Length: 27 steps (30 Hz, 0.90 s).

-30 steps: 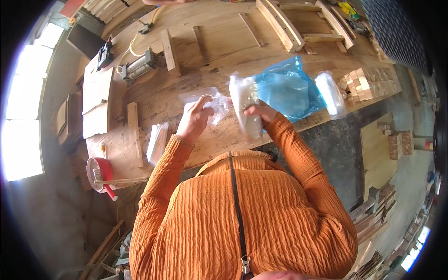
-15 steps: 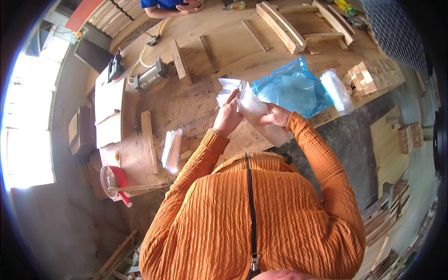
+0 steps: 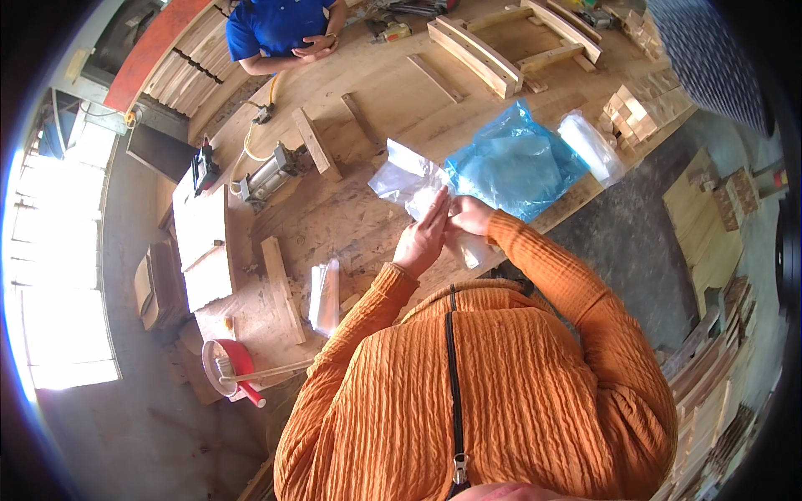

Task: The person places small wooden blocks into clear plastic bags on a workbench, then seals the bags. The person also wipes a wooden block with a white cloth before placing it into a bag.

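Observation:
At the near edge of the wooden table, a crinkled clear plastic bag (image 3: 409, 177) is bunched between my two hands. My right hand (image 3: 471, 215) is closed round its gathered part. My left hand (image 3: 423, 237) presses on it with straight fingers held together, beside the right fingers. The bag's loose end spreads out beyond the hands, and a pale lower part (image 3: 470, 249) hangs below them. What the bag holds, if anything, I cannot make out. Just right of my hands lies a blue plastic bag (image 3: 516, 160), with a rolled bundle of clear plastic (image 3: 591, 149) beyond it.
Stacked wood blocks (image 3: 637, 113) and a wooden frame (image 3: 518, 50) lie at the far right. A nail gun (image 3: 271, 174), a flat plastic packet (image 3: 324, 296) and a red pot (image 3: 238, 359) are on the left. A person in blue (image 3: 280, 33) leans at the far side.
My hands have drawn together, bunching the clear bag between them. The view has shifted, and more of the person opposite shows.

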Tool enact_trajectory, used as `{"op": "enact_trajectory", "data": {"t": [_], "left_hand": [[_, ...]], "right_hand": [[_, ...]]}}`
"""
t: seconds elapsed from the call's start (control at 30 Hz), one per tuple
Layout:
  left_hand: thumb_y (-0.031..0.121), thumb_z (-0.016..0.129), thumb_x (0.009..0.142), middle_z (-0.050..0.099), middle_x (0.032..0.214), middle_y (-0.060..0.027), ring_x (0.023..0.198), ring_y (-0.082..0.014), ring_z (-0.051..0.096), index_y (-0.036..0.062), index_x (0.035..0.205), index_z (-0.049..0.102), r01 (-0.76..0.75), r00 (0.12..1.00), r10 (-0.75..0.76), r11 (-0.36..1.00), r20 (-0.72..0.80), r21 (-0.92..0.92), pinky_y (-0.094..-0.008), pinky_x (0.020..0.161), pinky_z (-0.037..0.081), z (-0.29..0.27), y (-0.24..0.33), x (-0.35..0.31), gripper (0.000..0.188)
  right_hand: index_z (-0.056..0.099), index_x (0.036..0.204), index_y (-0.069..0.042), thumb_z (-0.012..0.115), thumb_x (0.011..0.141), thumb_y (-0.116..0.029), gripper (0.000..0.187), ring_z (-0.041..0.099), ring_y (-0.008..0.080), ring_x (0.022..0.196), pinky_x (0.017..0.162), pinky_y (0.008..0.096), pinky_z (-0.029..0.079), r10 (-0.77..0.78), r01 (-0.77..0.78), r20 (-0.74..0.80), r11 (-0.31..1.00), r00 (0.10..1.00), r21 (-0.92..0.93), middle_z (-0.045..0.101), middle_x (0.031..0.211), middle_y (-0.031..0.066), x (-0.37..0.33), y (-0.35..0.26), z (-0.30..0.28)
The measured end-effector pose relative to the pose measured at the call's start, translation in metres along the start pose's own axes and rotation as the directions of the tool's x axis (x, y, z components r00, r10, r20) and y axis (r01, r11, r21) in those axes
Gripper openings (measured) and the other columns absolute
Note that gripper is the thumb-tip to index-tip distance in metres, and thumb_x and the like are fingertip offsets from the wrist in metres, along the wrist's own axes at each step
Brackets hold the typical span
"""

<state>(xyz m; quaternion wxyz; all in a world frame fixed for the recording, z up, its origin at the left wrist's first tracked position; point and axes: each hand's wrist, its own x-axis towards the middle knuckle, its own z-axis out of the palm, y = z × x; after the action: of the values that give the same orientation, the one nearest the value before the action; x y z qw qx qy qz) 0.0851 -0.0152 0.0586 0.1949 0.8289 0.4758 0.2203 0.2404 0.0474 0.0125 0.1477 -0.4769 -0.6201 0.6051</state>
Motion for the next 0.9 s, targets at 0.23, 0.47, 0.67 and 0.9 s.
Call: {"op": "enact_trajectory", "data": {"t": [0.23,0.47,0.67,0.9], "left_hand": [[-0.003,0.05,0.073,0.029,0.147,-0.0102,0.077,-0.0242,0.068,0.0016,0.137,0.036,-0.099,0.994,0.098,0.995,0.04,0.03,-0.0317,0.059,0.057,0.026,-0.002,-0.059,0.065],[-0.004,0.049,0.071,0.035,0.141,-0.0221,0.068,-0.0229,0.067,-0.0045,0.133,0.037,-0.042,0.994,0.023,0.981,-0.106,-0.188,-0.0265,0.054,0.055,0.011,0.001,-0.044,0.063],[-0.008,0.045,0.072,0.052,0.125,-0.015,0.051,-0.0051,0.051,-0.0001,0.138,0.033,0.232,0.949,-0.316,0.635,0.026,-0.737,-0.0198,0.042,0.042,-0.118,0.011,-0.032,0.068],[-0.002,0.049,0.072,0.057,0.065,-0.0033,0.043,-0.0086,0.049,-0.0002,0.136,0.037,0.349,0.913,-0.392,0.613,0.11,-0.709,-0.0241,0.04,0.042,-0.089,-0.022,-0.038,0.066]], "right_hand": [[0.043,0.126,0.003,0.07,0.075,-0.015,0.06,0.058,0.0213,0.097,0.09,0.0351,0.046,0.043,-0.091,0.109,0.871,0.993,0.484,0.056,0.115,0.0133,-0.078,0.039,0.044],[0.046,0.113,-0.002,0.065,0.082,-0.027,0.044,0.059,0.0163,0.059,0.05,0.0273,0.052,0.177,-0.157,-0.019,0.913,0.984,0.375,0.059,0.088,0.015,-0.046,-0.01,0.022],[0.051,0.116,-0.004,0.053,0.089,-0.047,0.051,0.063,0.0139,0.061,0.045,0.023,0.048,-0.11,0.064,0.058,0.849,0.992,0.524,0.062,0.094,0.0103,-0.07,-0.105,-0.016],[0.059,0.101,-0.002,0.065,0.081,-0.021,0.028,0.064,0.0134,0.065,0.055,0.0253,0.05,-0.355,0.328,-0.22,0.933,0.909,-0.15,0.063,0.086,0.0084,-0.023,-0.081,0.009]]}}
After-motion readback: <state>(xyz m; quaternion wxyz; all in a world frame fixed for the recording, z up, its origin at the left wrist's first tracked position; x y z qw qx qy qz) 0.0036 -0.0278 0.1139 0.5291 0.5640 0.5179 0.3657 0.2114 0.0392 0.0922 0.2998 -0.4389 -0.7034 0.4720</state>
